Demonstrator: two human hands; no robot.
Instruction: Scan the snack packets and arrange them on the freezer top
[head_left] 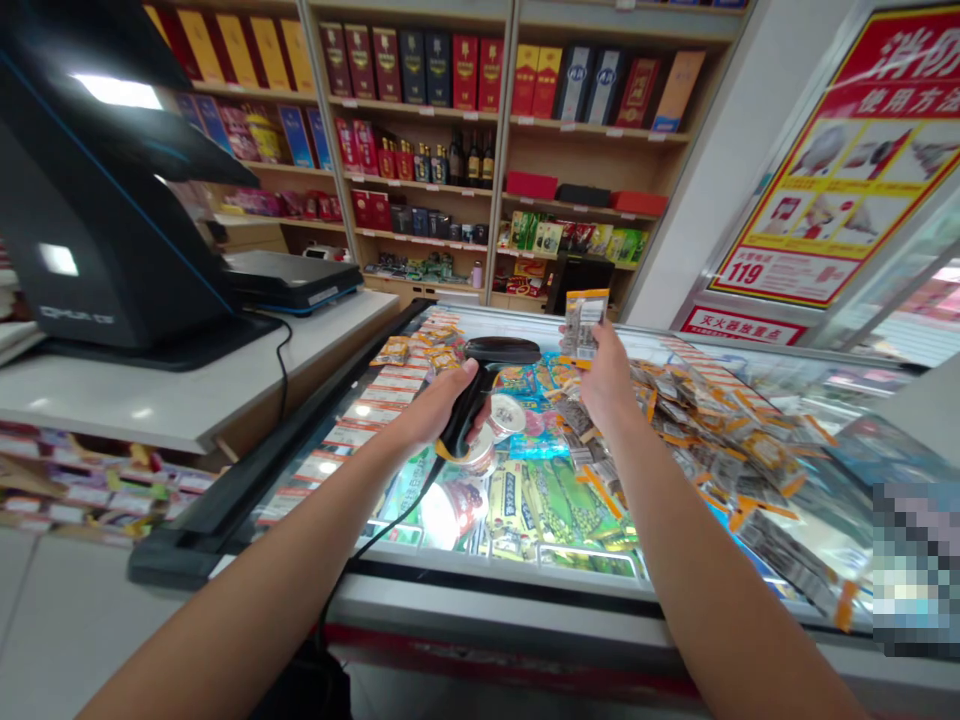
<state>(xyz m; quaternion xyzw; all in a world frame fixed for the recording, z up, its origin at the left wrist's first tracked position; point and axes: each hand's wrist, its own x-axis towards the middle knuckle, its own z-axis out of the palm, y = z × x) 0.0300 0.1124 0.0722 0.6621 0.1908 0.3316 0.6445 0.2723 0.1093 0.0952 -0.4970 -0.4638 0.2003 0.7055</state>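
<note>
My left hand (439,405) is wrapped round the handle of a black barcode scanner (491,362), whose head points right, toward the other hand. Its cable (375,540) hangs down over the freezer's front edge. My right hand (604,380) holds up a small snack packet (583,322) with an orange top, just right of the scanner head. Both hands hover above the glass lid of a chest freezer (480,590) filled with ice creams and frozen goods.
Many similar orange-and-grey snack packets (720,430) lie spread over the freezer's right side. A black checkout terminal (97,210) stands on the white counter (172,400) at left. Shelves of boxed goods and bottles (450,120) line the back wall. A red poster (847,160) hangs at right.
</note>
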